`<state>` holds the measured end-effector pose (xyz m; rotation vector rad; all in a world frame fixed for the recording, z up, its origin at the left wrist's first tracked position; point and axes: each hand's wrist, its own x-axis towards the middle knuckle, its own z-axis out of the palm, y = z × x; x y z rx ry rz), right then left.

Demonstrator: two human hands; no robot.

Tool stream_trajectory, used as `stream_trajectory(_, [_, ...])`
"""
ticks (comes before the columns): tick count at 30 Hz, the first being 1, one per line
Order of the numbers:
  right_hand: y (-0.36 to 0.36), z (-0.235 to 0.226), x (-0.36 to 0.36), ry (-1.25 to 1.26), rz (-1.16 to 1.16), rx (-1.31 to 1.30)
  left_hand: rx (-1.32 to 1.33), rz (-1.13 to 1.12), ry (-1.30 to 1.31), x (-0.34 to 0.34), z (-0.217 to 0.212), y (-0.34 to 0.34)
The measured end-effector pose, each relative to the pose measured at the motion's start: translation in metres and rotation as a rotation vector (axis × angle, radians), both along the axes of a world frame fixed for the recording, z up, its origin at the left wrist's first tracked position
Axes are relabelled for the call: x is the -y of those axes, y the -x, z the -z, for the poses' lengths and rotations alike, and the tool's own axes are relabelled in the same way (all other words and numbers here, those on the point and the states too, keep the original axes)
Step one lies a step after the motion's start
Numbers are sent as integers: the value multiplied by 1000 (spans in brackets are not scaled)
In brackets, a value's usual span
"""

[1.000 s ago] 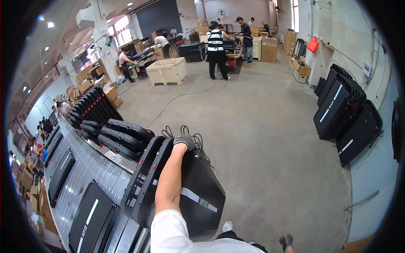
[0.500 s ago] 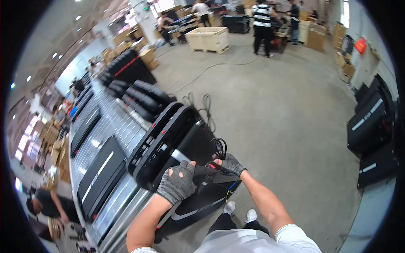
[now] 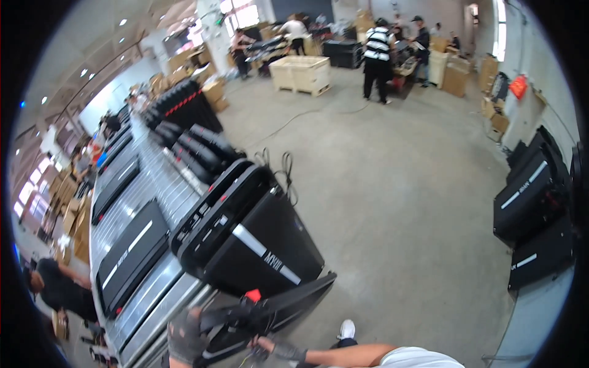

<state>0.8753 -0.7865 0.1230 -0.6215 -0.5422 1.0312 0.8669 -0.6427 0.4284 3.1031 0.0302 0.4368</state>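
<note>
Low in the view, my left hand (image 3: 186,336), in a grey fingerless glove, is closed around one end of a long black frame piece (image 3: 291,299). A red tag-like bit (image 3: 253,295) sits on that piece. Beside it, my right hand (image 3: 279,348), also gloved, has its fingertips pinched near thin wires; blur hides exactly what is between them. Just beyond both hands, black flat units that look like treadmills (image 3: 270,245) stand on edge, leaning together, the nearest with a white stripe.
A roller conveyor (image 3: 162,184) runs along my left with flat black units (image 3: 134,257) on it. More black panels (image 3: 531,190) lean at the right wall. A wooden crate (image 3: 300,75) and several people stand far off; another person (image 3: 64,288) is at lower left.
My hands and the black frame piece have moved lower and left in view, uncovering the striped unit. The looped black cable no longer shows at my right hand. My view has tilted up.
</note>
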Motion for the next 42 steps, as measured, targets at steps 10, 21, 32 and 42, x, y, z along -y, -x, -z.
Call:
stream_trajectory(10, [78,-10,-58,160,-87,159,-23,-89,98,-101,50,190])
stream_trajectory(21, [44,105,-27,785,266,1278,-248,-410,-56,-217,130,364])
stream_trajectory(32, [-44,241,-68,1127,-557,1704,-348,-498,-35,-283,182,423])
stream_trajectory(42, [-15,218,-166,1040,-800,1769,-452,-712,176,-368,252,496])
